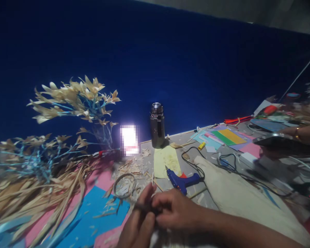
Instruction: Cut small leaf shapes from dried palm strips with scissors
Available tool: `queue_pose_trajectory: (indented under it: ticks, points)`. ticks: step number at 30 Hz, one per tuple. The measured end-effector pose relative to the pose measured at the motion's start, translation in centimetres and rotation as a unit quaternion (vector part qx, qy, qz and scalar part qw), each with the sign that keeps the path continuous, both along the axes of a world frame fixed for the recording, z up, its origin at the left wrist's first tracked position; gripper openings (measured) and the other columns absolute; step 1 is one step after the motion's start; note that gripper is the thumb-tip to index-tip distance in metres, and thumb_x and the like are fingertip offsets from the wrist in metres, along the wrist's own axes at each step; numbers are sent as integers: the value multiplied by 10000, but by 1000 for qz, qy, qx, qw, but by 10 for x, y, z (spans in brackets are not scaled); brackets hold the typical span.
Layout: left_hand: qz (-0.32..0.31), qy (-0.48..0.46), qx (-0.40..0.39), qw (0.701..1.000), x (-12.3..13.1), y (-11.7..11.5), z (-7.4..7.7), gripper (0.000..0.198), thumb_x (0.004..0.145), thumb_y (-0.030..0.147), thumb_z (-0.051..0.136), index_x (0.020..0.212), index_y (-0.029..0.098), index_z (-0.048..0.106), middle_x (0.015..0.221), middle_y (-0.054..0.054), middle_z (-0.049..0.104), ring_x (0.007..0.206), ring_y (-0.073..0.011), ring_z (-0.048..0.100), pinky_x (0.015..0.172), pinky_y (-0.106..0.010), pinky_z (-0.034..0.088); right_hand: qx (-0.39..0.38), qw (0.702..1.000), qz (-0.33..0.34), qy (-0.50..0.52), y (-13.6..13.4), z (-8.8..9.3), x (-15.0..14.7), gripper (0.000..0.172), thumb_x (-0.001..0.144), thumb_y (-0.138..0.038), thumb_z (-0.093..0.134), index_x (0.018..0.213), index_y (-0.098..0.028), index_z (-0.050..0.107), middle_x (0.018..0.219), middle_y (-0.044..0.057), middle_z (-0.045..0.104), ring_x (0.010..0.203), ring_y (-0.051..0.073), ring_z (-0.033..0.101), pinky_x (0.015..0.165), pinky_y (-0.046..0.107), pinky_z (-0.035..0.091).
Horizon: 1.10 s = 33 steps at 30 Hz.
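Low in the middle of the view, my left hand point(141, 220) and my right hand point(174, 206) meet, fingers bent together around something thin and dark that is too blurred to name. Just beyond them lies a blue glue gun point(183, 179) with a red trigger, its nozzle over a pale yellow sheet point(161, 162). A round ring-shaped item point(124, 186) rests to the left of my fingers, among dry scraps.
A dark flask point(157, 127) stands by the blue wall. Dried flowers point(80, 100) and husk strips point(54, 199) fill the left. Coloured sheets point(228, 136), cables and a cream cloth point(237, 193) lie right. Another person's hand point(290, 132) reaches in, holding a dark object.
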<state>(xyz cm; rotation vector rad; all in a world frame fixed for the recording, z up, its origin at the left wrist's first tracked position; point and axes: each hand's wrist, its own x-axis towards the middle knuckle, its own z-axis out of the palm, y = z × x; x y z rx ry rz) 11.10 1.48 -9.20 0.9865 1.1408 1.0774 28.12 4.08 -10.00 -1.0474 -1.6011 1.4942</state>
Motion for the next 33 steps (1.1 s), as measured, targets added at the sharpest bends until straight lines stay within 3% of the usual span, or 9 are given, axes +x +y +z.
queue_pose_trajectory:
  ticks: [4,6,9,12,17,23,27,31,33]
  points:
    - [33,65,-33,997,-28,8,27,523,672,653,775,1007,251,785,1121,-130,763,963,-349,710,679,-383,602,62,943,-304,118,21,8,23,189,770,-350,675,795,-163,659,690,3,603,553,93,433,501,217,316]
    - [52,96,28,994,-52,9,41,424,700,607,776,823,202,765,889,-104,764,834,-285,701,662,-336,578,90,900,-377,197,32,12,35,312,734,-421,747,914,-180,663,789,6,633,550,82,404,496,215,318]
    - [55,176,114,976,-84,2,51,358,856,532,655,729,199,696,553,-4,590,537,-164,545,503,-257,451,78,905,-357,219,35,12,39,407,664,-464,829,913,-183,672,748,1,633,547,89,424,483,216,329]
    - [15,317,157,935,-93,-11,44,307,885,489,612,791,210,699,628,-7,637,532,-158,544,498,-258,420,37,950,-273,150,20,10,26,340,612,-370,878,832,-172,709,710,7,654,617,121,540,553,230,417]
    - [-189,451,132,862,-62,-10,16,301,970,380,435,868,233,676,869,-48,700,821,-225,637,737,-334,470,-2,974,-197,110,3,10,12,259,635,-316,854,813,-174,732,682,4,676,611,130,580,581,251,450]
    - [-194,602,163,757,-36,12,-4,164,849,303,568,717,207,576,882,-95,612,823,-271,566,699,-378,385,0,973,-216,82,20,8,22,281,664,-387,831,805,-168,725,645,7,663,554,112,529,517,241,399]
    - [-151,514,176,826,-36,17,-12,149,842,210,532,697,206,565,854,-78,607,821,-246,558,710,-366,386,-33,976,-204,76,21,4,20,308,636,-381,855,793,-156,716,650,12,651,566,112,525,502,234,384]
    - [-111,264,76,955,-35,16,-15,152,811,228,582,664,194,593,646,-23,562,643,-183,523,600,-309,368,-97,976,-168,103,10,-1,9,368,619,-322,880,902,-175,694,792,13,678,644,127,585,554,247,454]
    - [-113,136,12,984,-31,16,-15,175,784,254,643,634,190,581,554,11,508,542,-148,480,542,-283,339,-132,975,-120,130,4,-3,4,427,602,-294,889,952,-195,666,924,23,698,680,130,610,575,259,475]
